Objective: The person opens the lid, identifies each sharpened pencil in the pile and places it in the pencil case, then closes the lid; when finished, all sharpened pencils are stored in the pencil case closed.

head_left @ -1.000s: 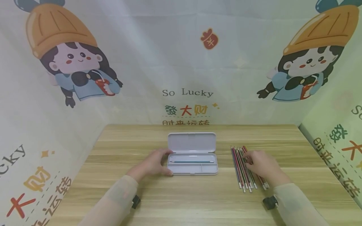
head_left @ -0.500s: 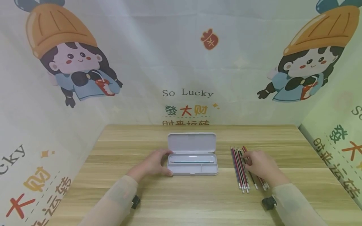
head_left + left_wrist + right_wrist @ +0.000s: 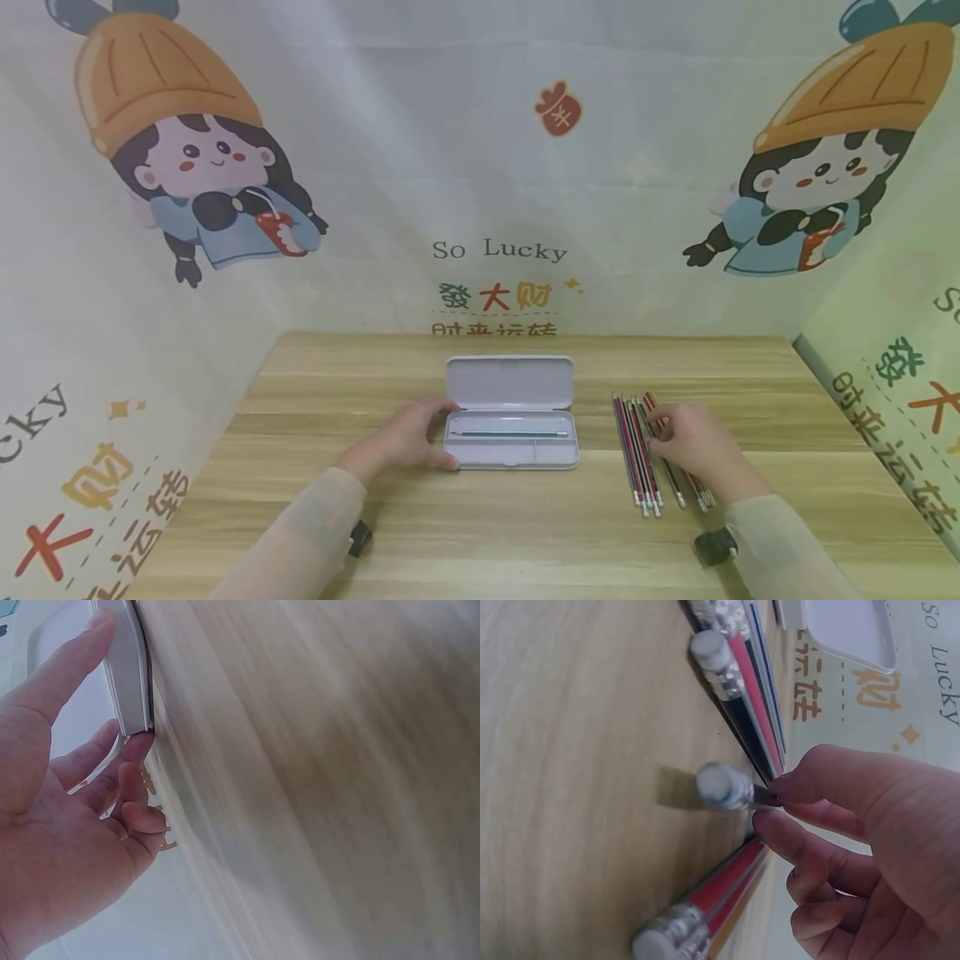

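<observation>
A white pencil case [image 3: 487, 452] lies with its lid raised on the table. Inside, one light blue pencil [image 3: 513, 433] rests in the long rear compartment. My left hand [image 3: 408, 435] grips the case's left end, thumb at the front corner and fingers at the back. To the right of the case, my right hand [image 3: 696, 439] pinches a dark pencil [image 3: 724, 786] between thumb and index finger, its white eraser end toward the right wrist camera. Either side of it lie a bunch of pencils [image 3: 633, 454] and a smaller group of red ones [image 3: 724, 881].
The wooden table [image 3: 480, 542] carries the case and the pencils. Behind it hangs a printed cloth [image 3: 420, 167] with cartoon figures, and similar cloth closes both sides. The raised lid [image 3: 510, 383] stands at the case's rear edge.
The pencils have parted: the bunch on the left has drawn together, and the pinched pencil now lies apart from it. My left hand stays on the case. The head view has shifted slightly.
</observation>
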{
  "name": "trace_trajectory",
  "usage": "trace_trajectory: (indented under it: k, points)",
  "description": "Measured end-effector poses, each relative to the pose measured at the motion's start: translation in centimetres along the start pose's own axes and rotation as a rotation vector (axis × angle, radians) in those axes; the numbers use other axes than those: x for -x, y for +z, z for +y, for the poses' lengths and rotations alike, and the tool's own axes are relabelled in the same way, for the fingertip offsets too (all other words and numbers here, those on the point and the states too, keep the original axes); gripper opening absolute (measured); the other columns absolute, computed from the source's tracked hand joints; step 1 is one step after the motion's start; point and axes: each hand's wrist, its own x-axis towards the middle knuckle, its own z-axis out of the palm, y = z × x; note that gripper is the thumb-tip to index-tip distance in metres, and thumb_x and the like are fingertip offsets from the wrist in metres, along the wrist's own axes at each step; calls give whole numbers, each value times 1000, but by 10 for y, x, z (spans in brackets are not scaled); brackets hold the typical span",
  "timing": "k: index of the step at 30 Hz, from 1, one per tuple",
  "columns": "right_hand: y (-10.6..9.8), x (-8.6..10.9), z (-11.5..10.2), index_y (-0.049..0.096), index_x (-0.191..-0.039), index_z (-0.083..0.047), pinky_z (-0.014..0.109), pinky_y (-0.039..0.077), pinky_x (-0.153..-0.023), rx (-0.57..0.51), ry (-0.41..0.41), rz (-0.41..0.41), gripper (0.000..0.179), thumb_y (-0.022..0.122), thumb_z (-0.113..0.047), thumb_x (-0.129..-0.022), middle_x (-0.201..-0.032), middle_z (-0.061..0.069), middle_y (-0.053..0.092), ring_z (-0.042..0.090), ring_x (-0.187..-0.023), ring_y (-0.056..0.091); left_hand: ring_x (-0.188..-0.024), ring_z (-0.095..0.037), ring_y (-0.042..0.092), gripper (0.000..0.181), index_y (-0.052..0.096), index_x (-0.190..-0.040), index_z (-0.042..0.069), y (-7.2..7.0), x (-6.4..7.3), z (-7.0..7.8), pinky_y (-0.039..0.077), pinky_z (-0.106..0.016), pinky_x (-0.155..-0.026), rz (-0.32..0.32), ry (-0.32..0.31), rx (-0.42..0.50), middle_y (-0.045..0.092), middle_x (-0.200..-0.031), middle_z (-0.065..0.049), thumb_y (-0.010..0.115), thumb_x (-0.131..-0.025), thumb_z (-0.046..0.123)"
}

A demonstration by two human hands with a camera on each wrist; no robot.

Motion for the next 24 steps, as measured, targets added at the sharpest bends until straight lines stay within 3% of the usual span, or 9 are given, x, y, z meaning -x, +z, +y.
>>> trace_trajectory:
  k: [5,9,14,24]
  points:
    - [-2,2,0,71,-121,-1,31,54,-58,-20,8,6,40,78,-15,-84,-85,5,73,14,-69,63,-139,-40,51,86,58,-140,6,0,1,1,39,-56,-120,-6,-3,6,59,-145,-19,98,-66,25]
    - [-2,2,-2,72,-123,-4,30,49,-51,-1,-3,26,41,76,-15,-84,-86,3,73,12,-61,57,-138,-40,51,86,58,-140,5,0,1,1,39,-55,-120,-2,-7,8,59,-145,-19,98,-66,25]
    - [-1,2,-5,75,-119,-11,28,43,-49,46,-58,60,37,75,-17,-83,-84,-6,73,7,-59,54,-138,-40,52,87,58,-140,5,0,1,0,39,-55,-120,2,2,2,60,-144,-19,98,-66,25]
    - [4,3,-12,77,-114,-16,25,46,-53,90,-142,85,30,76,-16,-83,-82,-11,72,2,-65,55,-135,-38,53,86,58,-139,6,0,3,1,39,-54,-120,6,8,-18,61,-141,-17,98,-66,25]
